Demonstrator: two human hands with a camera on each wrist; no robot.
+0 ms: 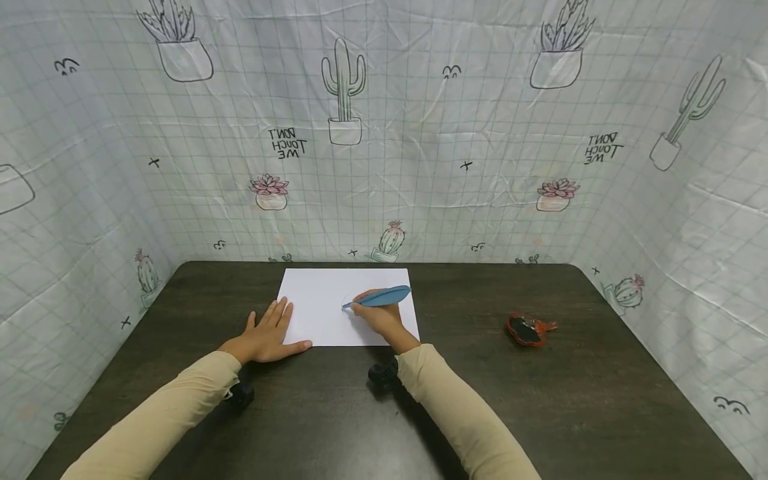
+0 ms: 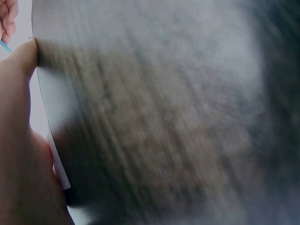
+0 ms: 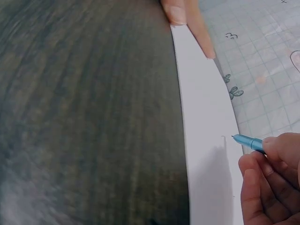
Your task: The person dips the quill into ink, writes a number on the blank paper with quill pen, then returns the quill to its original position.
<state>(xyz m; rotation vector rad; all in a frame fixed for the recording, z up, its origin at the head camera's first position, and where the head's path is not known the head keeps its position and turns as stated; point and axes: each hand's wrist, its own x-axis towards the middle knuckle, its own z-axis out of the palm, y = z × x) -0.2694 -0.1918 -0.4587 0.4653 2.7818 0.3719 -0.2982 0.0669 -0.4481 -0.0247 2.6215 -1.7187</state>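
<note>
A sheet of white paper lies on the dark table. My left hand rests spread at its left side, fingers over the edge and thumb along the near edge. In my right hand, over the right half of the sheet, a blue feather-shaped pen is pinched, its plume leaning right. The right wrist view shows the pen's tip right at the paper, beside a few thin dark strokes. The left wrist view catches my left thumb at the paper's edge.
On the right of the dark wooden table lies a small black thing with an orange-red rim. A white curtain printed with cacti surrounds the table at the back and both sides.
</note>
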